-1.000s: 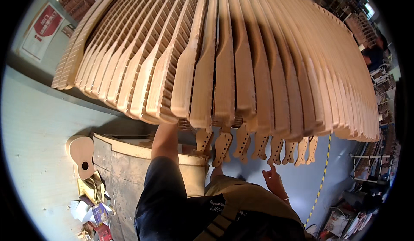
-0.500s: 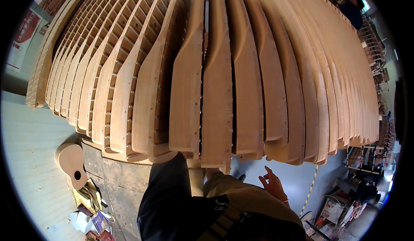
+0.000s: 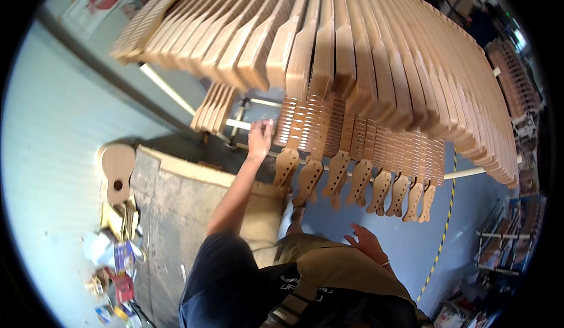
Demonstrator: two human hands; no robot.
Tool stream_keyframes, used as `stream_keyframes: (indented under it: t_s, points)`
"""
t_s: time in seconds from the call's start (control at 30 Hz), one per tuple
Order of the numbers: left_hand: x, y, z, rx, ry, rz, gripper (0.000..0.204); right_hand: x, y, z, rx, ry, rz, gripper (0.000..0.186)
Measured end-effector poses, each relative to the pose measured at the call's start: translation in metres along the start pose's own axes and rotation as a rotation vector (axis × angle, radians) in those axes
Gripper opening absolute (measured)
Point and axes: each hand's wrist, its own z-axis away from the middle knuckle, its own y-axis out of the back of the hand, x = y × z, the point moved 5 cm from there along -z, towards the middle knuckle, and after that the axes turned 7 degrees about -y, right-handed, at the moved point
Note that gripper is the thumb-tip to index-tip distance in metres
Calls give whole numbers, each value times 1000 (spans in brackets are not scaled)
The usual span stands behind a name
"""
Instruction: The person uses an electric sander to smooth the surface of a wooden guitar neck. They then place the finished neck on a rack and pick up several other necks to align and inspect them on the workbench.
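My left hand [image 3: 259, 141] reaches forward beneath the upper row of wooden guitar necks [image 3: 299, 64]. Its fingers are bent but look apart, close to the left end of a lower row of fretted necks [image 3: 301, 129] and a pale rack bar [image 3: 237, 124]. I cannot tell whether the fingertips touch either one; nothing shows in the hand. The lower necks have headstocks [image 3: 309, 180] with peg holes, tilted down toward me. My right hand [image 3: 367, 243] hangs low near my right side with fingers apart, holding nothing.
More necks [image 3: 212, 109] rest on the lower rack's left part. A wooden-topped bench [image 3: 176, 210] stands at left, with a guitar body [image 3: 118, 172] against the wall and assorted packets [image 3: 124, 256] below it. A striped floor line [image 3: 447, 222] runs at right, near shelves [image 3: 506, 234].
My left arm has come into sight and extended forward under the upper necks. The view has shifted, showing the lower row of fretted necks. My right hand stays low and open.
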Motion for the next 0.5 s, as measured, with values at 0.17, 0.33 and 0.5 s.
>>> stream_keyframes:
  t_s: [0.17, 0.33, 0.5]
  points:
    - [98, 184, 164, 290, -29, 153, 19, -3, -32, 7, 23, 450, 231, 53]
    - [181, 322, 398, 642, 54, -199, 16, -22, -80, 44, -230, 636, 214, 49]
    - [220, 419, 677, 995, 305, -494, 11, -96, -141, 133, -535, 1030, 269, 50]
